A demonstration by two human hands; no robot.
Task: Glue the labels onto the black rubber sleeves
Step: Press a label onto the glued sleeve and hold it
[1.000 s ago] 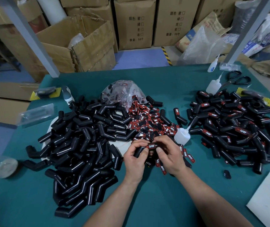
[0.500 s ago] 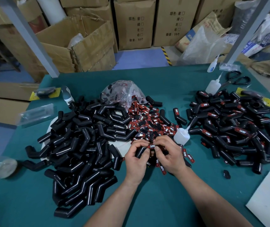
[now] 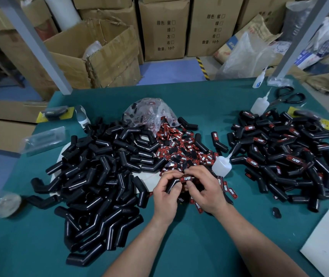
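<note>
My left hand [image 3: 165, 193] grips a bent black rubber sleeve [image 3: 173, 184] over the green table [image 3: 209, 246]. My right hand [image 3: 205, 188] pinches a red and black TAPER label [image 3: 186, 178] against the sleeve's right end, thumb underneath. A large pile of unlabelled black sleeves [image 3: 99, 172] lies to the left. Loose labels [image 3: 181, 148] are heaped in the middle behind my hands. Labelled sleeves [image 3: 283, 156] are piled on the right. A small glue bottle [image 3: 221, 165] stands just right of my hands, nozzle pointing up right.
A clear plastic bag [image 3: 149, 112] holds more labels behind the heap. Two more glue bottles [image 3: 260, 103] and scissors [image 3: 287, 96] sit at the far right. White paper [image 3: 327, 246] lies at the near right. Cardboard boxes [image 3: 99, 52] stand beyond the table.
Both hands stayed in place with the sleeve between them; the fingers shifted slightly around the label, which now faces up with its lettering readable.
</note>
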